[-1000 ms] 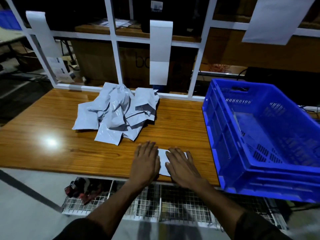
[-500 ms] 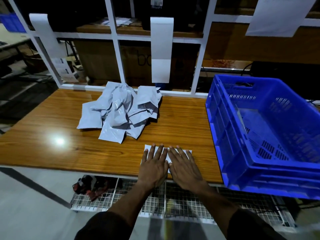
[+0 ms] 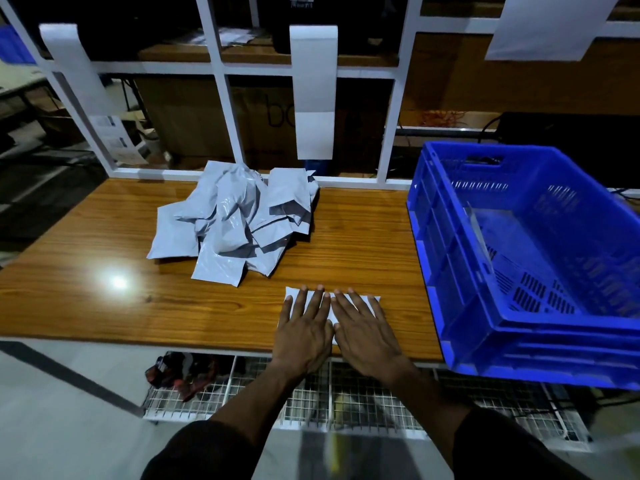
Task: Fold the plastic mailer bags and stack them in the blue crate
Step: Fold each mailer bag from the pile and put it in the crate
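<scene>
Under both palms, at the near edge of the wooden table (image 3: pixel 104 306), lies a single white mailer bag (image 3: pixel 367 301), flat against the wood. The left hand (image 3: pixel 303 336) covers the bag's left part with straight, slightly spread fingers, pressing down and gripping nothing. The right hand (image 3: pixel 367 336) lies just beside it, index fingers almost touching, and its fingers are likewise straight and flat on the plastic, so neither hand is curled round anything. Only the bag's far corners and a thin strip between the two hands show; whether it is already folded cannot be told, since the hands hide most of it.

Beyond the fingertips and a little to the left, well apart from the pressed bag, sits a loose pile of mailer bags (image 3: pixel 239 223), grey-white, crumpled and overlapping one another. To the right of the right hand stands the blue crate (image 3: pixel 450 271), near but not touching the bag, its near corner hanging past the table's front edge. A pale flat sheet seems to lie on the crate's floor, though what it is cannot be made out.

Behind the pile rises a white frame (image 3: pixel 221 98) with paper strips (image 3: pixel 313 91) draped over its crossbar. Below the wrists, under the table, runs a wire shelf (image 3: pixel 363 400).
</scene>
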`<control>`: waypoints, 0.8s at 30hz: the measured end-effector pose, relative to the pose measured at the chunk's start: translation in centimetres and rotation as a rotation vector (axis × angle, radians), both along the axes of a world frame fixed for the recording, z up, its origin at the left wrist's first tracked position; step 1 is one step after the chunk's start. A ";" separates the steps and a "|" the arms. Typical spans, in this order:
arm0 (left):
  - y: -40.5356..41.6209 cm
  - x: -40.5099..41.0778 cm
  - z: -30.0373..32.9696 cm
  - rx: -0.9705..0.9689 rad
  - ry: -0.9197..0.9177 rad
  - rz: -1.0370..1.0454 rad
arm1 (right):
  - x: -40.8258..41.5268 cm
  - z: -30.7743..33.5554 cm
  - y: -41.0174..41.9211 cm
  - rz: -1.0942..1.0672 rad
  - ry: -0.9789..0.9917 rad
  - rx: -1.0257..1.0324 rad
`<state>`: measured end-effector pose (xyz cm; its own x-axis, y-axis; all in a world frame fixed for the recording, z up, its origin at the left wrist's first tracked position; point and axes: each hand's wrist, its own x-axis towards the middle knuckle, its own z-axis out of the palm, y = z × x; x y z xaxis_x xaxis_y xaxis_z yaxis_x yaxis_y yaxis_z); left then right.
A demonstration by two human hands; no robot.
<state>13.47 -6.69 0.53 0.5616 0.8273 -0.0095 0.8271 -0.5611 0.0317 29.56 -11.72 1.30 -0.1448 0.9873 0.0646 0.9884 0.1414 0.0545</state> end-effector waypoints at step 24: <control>1.6 -2.3 0.5 -0.083 -0.079 0.034 | -2.4 1.1 1.2 -0.011 0.002 -0.069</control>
